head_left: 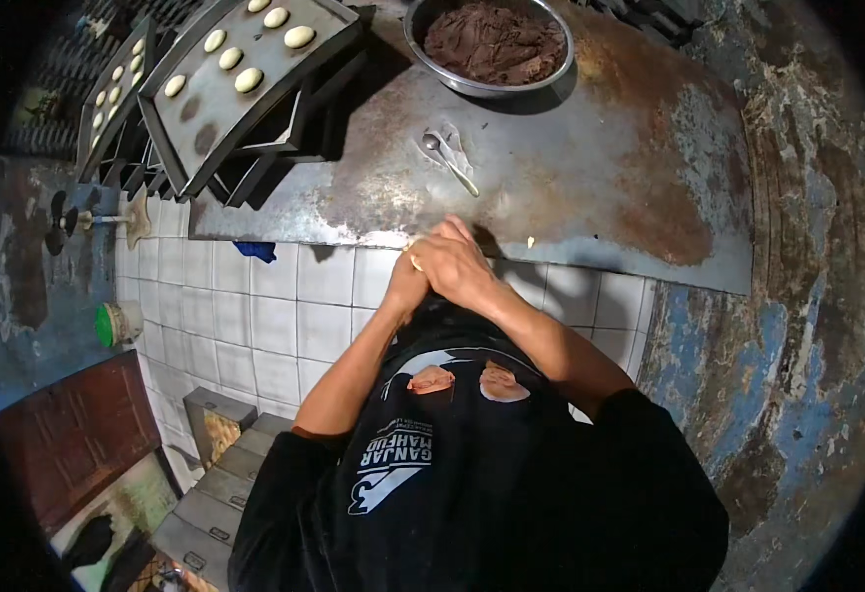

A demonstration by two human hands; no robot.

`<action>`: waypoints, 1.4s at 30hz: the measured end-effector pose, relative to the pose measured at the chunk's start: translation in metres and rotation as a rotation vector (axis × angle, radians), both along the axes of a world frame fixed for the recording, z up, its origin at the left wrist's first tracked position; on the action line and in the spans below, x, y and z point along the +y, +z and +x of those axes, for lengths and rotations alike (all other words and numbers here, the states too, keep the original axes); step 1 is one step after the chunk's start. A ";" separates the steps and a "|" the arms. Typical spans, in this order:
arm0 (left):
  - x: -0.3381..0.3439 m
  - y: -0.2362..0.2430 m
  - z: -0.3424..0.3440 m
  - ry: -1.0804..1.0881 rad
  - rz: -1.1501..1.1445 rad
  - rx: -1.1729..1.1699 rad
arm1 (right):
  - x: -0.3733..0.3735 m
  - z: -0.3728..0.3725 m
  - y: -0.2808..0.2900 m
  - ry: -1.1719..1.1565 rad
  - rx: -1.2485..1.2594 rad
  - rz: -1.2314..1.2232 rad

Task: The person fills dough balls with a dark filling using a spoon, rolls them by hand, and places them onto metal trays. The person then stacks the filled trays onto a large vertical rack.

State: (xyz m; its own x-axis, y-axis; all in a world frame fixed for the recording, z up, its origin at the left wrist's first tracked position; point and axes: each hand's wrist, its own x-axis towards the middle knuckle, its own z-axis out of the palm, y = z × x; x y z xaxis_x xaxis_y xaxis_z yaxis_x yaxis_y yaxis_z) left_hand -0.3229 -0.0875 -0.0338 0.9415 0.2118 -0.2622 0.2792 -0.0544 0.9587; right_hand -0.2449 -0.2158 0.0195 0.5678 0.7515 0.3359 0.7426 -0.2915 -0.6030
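Note:
Just in front of my body, at the near edge of the metal table [551, 187], both my hands are pressed together. A pale bit of dough [416, 261] shows between them, mostly hidden by the fingers. Underneath and to the left, my left hand [406, 284] is closed around it. My right hand [455, 264] lies over the top with its fingers curled. Beyond the hands, a spoon [450, 164] rests on a scrap of clear plastic. A steel bowl [497, 92] of dark brown paste [497, 44] stands at the far side.
At the far left, a metal tray [181, 163] with several pale oval dough pieces [248, 80] sits raised on a stack. Another tray [85, 148] of them stands farther left. A small dough crumb [530, 242] lies right of my hands. Grey metal boxes [206, 513] are at lower left.

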 end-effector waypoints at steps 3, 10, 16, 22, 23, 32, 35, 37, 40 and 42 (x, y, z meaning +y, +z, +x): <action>0.016 -0.005 0.014 0.141 -0.371 0.146 | 0.019 0.038 0.007 -0.137 0.321 0.155; 0.062 0.060 0.122 0.049 -0.309 -0.018 | 0.033 0.142 -0.123 -0.302 0.041 -0.736; 0.097 0.070 0.200 -0.030 -0.143 -0.026 | 0.011 0.177 -0.056 -0.262 0.230 -0.486; 0.094 0.069 0.280 -0.046 -0.020 -0.143 | -0.030 0.281 0.005 -0.605 -0.110 -0.211; 0.090 0.069 0.289 -0.013 -0.125 -0.178 | -0.030 0.293 0.005 -0.641 -0.106 -0.387; 0.104 0.038 0.304 0.014 0.010 -0.242 | -0.021 0.332 0.027 -0.517 1.357 -0.008; 0.092 0.040 0.308 0.087 0.056 -0.291 | -0.022 0.320 0.052 -0.263 1.470 0.102; 0.074 0.045 0.312 0.103 0.122 -0.286 | -0.012 0.290 0.028 -0.288 1.060 0.071; 0.059 0.046 0.315 0.135 0.296 -0.296 | 0.014 0.226 0.010 -0.358 -0.007 0.042; 0.061 0.048 0.304 -0.026 0.613 -0.136 | 0.011 0.188 0.019 -0.405 -0.164 -0.156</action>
State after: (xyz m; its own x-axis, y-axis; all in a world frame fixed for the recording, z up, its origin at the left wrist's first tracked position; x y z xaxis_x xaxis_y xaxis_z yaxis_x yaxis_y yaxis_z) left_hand -0.0193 -0.0268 0.0140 0.9648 0.2621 0.0219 0.1483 -0.6111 0.7775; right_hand -0.0566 -0.2046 0.0387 0.7748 0.5288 0.3465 0.6321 -0.6556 -0.4130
